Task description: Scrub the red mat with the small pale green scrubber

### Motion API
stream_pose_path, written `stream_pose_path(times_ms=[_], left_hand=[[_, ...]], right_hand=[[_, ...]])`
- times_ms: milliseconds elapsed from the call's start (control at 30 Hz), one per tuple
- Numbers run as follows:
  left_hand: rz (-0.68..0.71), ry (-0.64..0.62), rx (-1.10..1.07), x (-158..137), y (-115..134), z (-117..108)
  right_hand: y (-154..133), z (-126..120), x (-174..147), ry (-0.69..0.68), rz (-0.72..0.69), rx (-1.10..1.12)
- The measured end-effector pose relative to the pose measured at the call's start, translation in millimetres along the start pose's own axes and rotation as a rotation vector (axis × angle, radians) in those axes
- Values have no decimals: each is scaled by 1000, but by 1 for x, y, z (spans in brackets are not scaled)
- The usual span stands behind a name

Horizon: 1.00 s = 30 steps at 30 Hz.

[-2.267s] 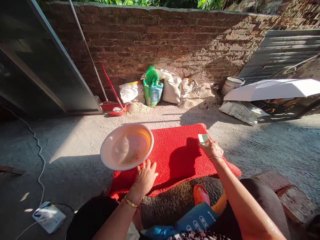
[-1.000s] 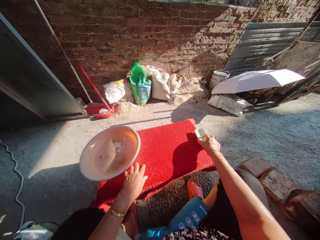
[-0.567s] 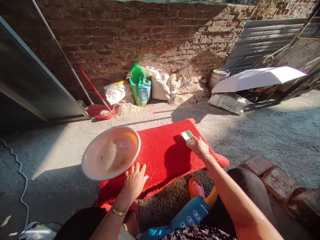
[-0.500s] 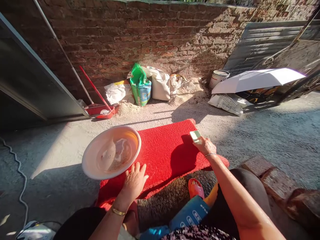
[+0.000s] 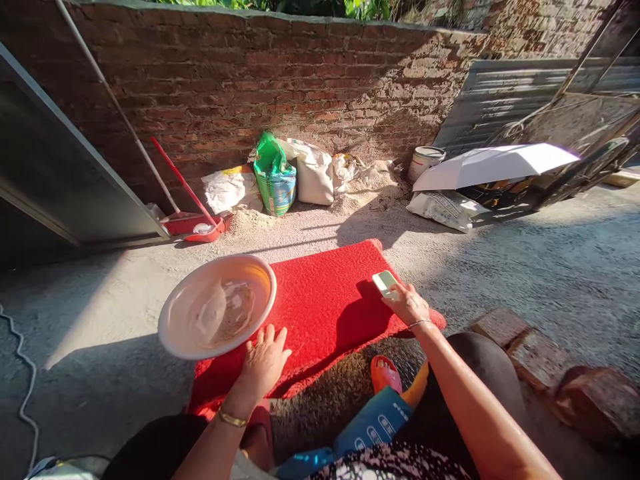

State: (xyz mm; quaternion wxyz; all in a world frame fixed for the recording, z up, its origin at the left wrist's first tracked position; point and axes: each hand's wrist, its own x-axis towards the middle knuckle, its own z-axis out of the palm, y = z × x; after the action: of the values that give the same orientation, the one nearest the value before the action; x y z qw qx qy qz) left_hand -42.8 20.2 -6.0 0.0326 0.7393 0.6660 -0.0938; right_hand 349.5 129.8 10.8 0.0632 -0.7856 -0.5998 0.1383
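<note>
A wet-looking red rug [image 5: 320, 287] lies spread out in front of my knees, its near edge hanging down. My left hand [image 5: 265, 360] rests on it with the fingers spread, close to the rim of a pale pink basin [image 5: 173, 333]. Cloudy water stands in the basin, which sits on the rug's left part. Toward the rug's right end, my right hand [image 5: 409, 305] grips a pale green rectangular block [image 5: 384, 283], which looks like a bar of soap. Its underside is hidden, so I cannot tell whether it touches the rug.
Along the brick wall [image 5: 200, 100] stand a green bag [image 5: 274, 177], a white sack [image 5: 315, 177] and a bucket [image 5: 425, 162]. A white umbrella [image 5: 495, 165] is at the right, a red dustpan [image 5: 213, 231] at the left. Bricks [image 5: 537, 357] lie beside my right knee.
The view has tilted up and shifted slightly, showing more greenery above the wall. My right hand with the block has come a little nearer to me on the rug. My left hand stays spread on it.
</note>
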Motion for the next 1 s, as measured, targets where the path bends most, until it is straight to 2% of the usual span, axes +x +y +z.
stream_pose_path(times_ms=[67, 133, 200, 300, 367, 600, 667, 767, 833, 1000], left_hand=[[-1, 26, -10, 0, 0, 2], [-5, 53, -7, 0, 0, 5], [-7, 60, 5, 1, -1, 7], [-7, 38, 13, 3, -2, 7], [-12, 21, 13, 3, -2, 5], [-31, 16, 15, 4, 1, 6], [-43, 27, 25, 4, 2, 9], [-43, 32, 35, 5, 2, 11], [-41, 36, 32, 4, 1, 12], [-23, 57, 16, 1, 0, 14]], right_hand=[[21, -13, 6, 25, 131, -56], [34, -19, 6, 44, 200, -79], [36, -15, 1, 40, 154, -46], [27, 0, -9, -5, -3, 49], [24, 5, -11, -27, -34, 78], [51, -11, -6, 57, 240, -49], [45, -8, -13, 47, 197, -34], [25, 3, -26, -18, 37, 12], [17, 6, -29, -46, -12, 13], [41, -7, -22, 31, 169, -91]])
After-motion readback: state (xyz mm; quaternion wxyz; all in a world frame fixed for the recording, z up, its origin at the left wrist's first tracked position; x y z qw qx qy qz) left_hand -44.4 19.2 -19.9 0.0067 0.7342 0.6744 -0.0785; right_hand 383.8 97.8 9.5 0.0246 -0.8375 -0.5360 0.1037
